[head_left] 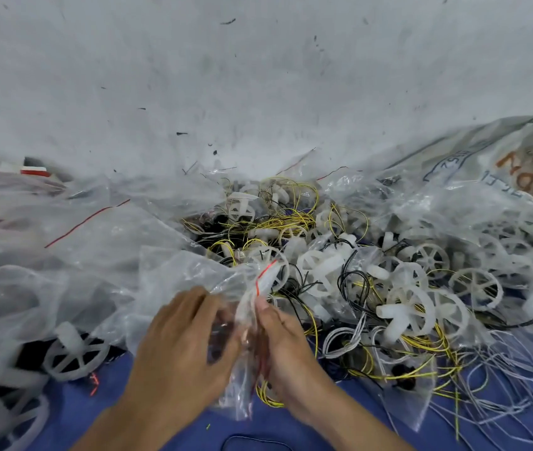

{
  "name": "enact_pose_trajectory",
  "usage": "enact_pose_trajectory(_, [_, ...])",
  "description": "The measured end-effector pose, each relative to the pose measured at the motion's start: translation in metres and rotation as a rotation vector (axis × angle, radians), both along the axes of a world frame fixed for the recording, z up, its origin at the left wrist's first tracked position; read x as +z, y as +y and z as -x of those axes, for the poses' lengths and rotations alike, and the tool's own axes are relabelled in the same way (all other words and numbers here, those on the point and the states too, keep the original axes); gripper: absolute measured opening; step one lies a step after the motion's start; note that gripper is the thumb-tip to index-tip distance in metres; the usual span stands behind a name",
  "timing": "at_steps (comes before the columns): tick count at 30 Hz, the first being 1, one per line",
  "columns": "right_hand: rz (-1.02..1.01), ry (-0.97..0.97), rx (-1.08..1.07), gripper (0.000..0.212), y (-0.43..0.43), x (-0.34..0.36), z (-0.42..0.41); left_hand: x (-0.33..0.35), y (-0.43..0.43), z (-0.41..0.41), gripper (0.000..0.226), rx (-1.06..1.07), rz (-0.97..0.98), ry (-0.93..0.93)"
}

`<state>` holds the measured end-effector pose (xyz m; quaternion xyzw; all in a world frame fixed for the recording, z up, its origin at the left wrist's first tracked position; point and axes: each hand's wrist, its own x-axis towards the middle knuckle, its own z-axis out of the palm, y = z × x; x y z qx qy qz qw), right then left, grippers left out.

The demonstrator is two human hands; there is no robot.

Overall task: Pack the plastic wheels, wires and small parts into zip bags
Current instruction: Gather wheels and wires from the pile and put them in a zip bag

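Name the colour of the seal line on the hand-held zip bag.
Red seal line on the zip bag; head view.

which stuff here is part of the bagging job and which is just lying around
Job: zip bag, held by left hand and right hand; plastic wheels; yellow wires; white wires.
Lying about: printed sack; red-and-white object; blue cloth.

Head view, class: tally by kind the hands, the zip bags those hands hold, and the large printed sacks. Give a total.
Hands: 2, the left hand and the right hand
Held zip bag: 1
Large printed sack: 1
Total: 4
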<state>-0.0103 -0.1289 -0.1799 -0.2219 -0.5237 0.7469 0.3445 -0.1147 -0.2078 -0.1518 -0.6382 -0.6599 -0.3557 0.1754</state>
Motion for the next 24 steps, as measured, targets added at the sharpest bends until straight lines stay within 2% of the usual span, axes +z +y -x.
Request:
enact_pose_trajectory(1, [-0.095,-0.087,-0.050,0.045,0.005,-0.003,-0.002,-0.003,0.003,0.004,0.022,0.011,0.053,0.031])
enact_pose_trajectory(3, [-0.413,-0.303,-0.161,0.047,0.015,-0.004,-0.009,-0.004,0.005,0.014,0.016,0.061,0.117,0.018])
enact_pose_trajectory(5, [-0.708,-0.478,-0.216,0.044,0.022,-0.001,-0.015,0.001,0.006,0.023,0.022,0.111,0.105,-0.066])
enact_pose_trajectory(6, [-0.791,-0.529,-0.216,0.044,0.025,0.002,-0.016,0.005,0.006,0.026,0.024,0.101,0.108,-0.112])
enact_pose_trajectory(8, [-0.803,-0.544,-0.209,0.041,0.027,0.008,-0.016,0.013,0.011,0.028,0.049,0.073,0.209,-0.112])
enact_pose_trajectory(10, [-0.667,-0.464,-0.171,0.033,0.025,0.013,-0.012,0.017,0.020,0.019,0.070,0.084,0.338,0.009])
enact_pose_trajectory(12, [-0.560,-0.390,-0.141,0.027,0.024,0.018,-0.007,0.016,0.032,0.011,0.055,0.057,0.344,-0.008])
enact_pose_trajectory(14, [-0.520,-0.351,-0.117,0.028,0.023,0.019,-0.004,0.017,0.042,0.008,0.032,0.020,0.314,-0.034])
enact_pose_trajectory(15, [-0.534,-0.357,-0.115,0.028,0.025,0.018,-0.004,0.019,0.047,0.009,0.028,0.021,0.315,-0.015])
enact_pose_trajectory(20, [-0.892,-0.635,-0.187,0.027,0.050,0.014,-0.020,0.047,0.054,0.043,0.029,0.190,0.430,-0.038])
enact_pose_trajectory(23, [-1.084,-0.680,-0.459,0.018,0.067,0.022,-0.022,0.066,0.056,0.058,0.028,0.114,0.574,-0.101])
enact_pose_trajectory(24, [-1.152,-0.677,-0.547,0.023,0.073,0.025,-0.019,0.070,0.058,0.058,0.027,0.068,0.618,-0.123])
